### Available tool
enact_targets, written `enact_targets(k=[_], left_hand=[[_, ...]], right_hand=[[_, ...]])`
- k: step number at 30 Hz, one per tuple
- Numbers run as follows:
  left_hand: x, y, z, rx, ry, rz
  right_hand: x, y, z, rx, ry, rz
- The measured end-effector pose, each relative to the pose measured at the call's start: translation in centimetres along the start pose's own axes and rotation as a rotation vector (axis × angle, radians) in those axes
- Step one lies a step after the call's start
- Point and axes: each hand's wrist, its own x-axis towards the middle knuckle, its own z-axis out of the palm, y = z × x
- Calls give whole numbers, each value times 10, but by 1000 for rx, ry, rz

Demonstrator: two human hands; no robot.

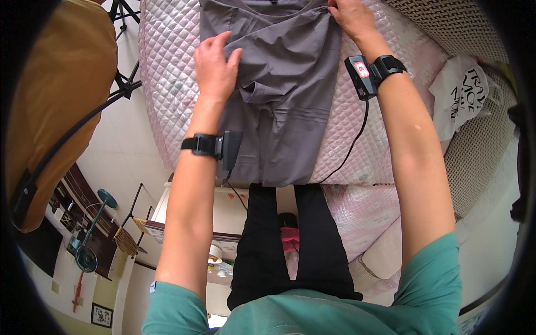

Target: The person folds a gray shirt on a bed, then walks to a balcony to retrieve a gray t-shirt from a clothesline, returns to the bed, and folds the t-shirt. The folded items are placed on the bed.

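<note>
Grey trousers (289, 75) lie spread on a pinkish quilted cover (167, 75), the waistband at the top edge of the view and the legs towards me. Creases and a raised fold show in the crotch area. My right hand (354, 19) pinches the fabric at the upper right corner of the waist. Over the left side of the trousers is my left hand (217, 67), fingers apart and thumb out, holding nothing; whether its fingertips touch the cloth is unclear. Each wrist wears a black strap with a small cabled device.
A white plastic bag (458, 96) with printing lies against woven-textured cushions (477, 146) at the right. At the left are a brown padded surface (67, 96) and a black metal stand (127, 86). Cables run from both wrist devices past the trousers.
</note>
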Motion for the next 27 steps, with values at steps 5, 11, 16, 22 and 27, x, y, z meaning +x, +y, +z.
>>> enact_targets(k=[5,11,16,22,27], left_hand=[[18,-5,10,176,-95,-38],[16,-23,7,46,63,-271],[-25,-8,-19,-406,-67,-660],[-97,26,-13,-632,-354,-524],[-122,21,-13,-894,-331,-734]], right_hand=[[6,-5,2,2,122,138],[-10,-20,11,198,366,119],[-37,-46,29,355,152,-235],[-46,-58,40,257,145,-88],[-46,-59,39,185,85,-94]])
